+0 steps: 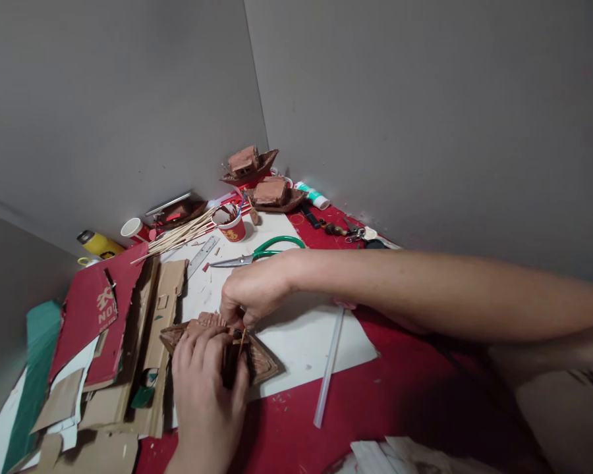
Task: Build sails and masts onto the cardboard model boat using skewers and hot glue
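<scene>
A brown model boat (263,361) lies on the white sheet (296,349), its two pointed ends showing on either side of my hands. My left hand (208,376) wraps over its cabin from the near side and grips it. From the right, my right hand (257,293) reaches across, fingers bent down and pinched at a thin stick (242,341) that stands against the boat. Part of the cabin is hidden under my left fingers. Just beyond my right hand lie scissors with green handles (271,245), partly covered by my wrist.
Cut cardboard (165,309) and a red board (96,316) pile up at left. Beyond are a ruler (202,255), thin wooden sticks (182,232), a red paper cup (231,227) and finished-looking boats (271,193). A translucent glue stick (329,368) lies at right. Grey walls stand behind.
</scene>
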The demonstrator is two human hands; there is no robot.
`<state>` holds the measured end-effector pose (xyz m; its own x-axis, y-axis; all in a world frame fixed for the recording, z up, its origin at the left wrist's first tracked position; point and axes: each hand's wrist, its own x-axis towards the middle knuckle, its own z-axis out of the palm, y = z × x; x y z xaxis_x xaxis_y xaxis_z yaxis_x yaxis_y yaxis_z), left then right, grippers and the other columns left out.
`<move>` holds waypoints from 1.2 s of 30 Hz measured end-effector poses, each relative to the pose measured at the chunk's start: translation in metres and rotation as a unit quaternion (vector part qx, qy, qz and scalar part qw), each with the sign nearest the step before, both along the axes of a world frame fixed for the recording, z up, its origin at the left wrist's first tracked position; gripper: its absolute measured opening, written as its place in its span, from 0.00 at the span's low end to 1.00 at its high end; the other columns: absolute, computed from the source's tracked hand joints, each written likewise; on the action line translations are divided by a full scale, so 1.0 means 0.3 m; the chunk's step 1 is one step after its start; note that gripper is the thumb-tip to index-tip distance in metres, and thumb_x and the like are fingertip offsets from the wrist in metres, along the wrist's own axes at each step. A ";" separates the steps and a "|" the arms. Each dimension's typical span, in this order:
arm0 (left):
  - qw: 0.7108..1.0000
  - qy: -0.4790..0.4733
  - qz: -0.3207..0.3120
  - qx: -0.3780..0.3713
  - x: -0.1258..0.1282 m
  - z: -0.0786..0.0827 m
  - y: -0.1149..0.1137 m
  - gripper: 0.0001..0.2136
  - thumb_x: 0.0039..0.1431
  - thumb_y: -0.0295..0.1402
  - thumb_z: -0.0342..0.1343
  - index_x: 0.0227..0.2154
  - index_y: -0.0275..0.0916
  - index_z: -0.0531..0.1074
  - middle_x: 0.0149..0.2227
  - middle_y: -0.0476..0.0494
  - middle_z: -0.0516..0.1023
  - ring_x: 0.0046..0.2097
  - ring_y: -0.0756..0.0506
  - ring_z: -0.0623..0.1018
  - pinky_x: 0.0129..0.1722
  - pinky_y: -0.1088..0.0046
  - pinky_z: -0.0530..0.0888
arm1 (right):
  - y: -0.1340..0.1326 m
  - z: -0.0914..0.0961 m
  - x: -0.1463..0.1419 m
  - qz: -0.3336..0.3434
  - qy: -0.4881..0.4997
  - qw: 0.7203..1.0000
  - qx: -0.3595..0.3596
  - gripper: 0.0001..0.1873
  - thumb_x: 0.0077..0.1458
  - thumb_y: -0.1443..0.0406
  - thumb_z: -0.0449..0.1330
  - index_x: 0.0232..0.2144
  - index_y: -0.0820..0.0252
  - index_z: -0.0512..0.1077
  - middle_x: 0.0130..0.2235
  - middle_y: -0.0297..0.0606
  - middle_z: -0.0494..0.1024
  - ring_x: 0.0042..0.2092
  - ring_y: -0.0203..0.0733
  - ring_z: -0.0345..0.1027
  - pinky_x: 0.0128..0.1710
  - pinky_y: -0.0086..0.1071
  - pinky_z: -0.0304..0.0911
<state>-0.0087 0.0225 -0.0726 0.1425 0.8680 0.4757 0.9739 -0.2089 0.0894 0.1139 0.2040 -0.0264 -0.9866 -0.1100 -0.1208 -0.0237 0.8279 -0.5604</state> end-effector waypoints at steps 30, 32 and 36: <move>0.809 -0.552 0.188 -0.079 -0.082 0.001 -0.122 0.25 0.60 0.46 0.53 0.57 0.39 0.64 0.57 0.34 0.72 0.55 0.40 0.75 0.43 0.68 0.77 | -0.170 0.007 0.135 -0.104 -0.007 0.994 -0.009 0.08 0.49 0.74 0.60 0.32 0.63 0.77 0.30 0.33 0.77 0.30 0.34 0.66 0.30 0.26 0.56; 0.825 -0.529 0.178 -0.082 -0.088 0.022 -0.084 0.24 0.62 0.46 0.50 0.56 0.39 0.66 0.58 0.33 0.71 0.55 0.40 0.75 0.41 0.69 0.77 | -0.190 -0.005 0.138 -0.104 0.001 0.994 -0.009 0.08 0.50 0.73 0.60 0.34 0.62 0.77 0.31 0.33 0.78 0.30 0.33 0.66 0.30 0.25 0.56; 0.852 -0.496 0.165 -0.042 -0.115 0.053 -0.039 0.20 0.63 0.43 0.50 0.54 0.38 0.68 0.58 0.36 0.71 0.59 0.41 0.70 0.53 0.64 0.70 | -0.205 -0.008 0.153 -0.126 0.023 0.992 0.015 0.06 0.53 0.71 0.59 0.34 0.61 0.76 0.31 0.34 0.77 0.31 0.34 0.66 0.30 0.25 0.56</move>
<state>-0.0433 0.0107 -0.0566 -0.5510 0.8200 0.1547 0.4149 0.1084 0.9034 0.1600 0.1423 -0.0289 -0.9867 0.1445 -0.0743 0.1617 0.8266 -0.5390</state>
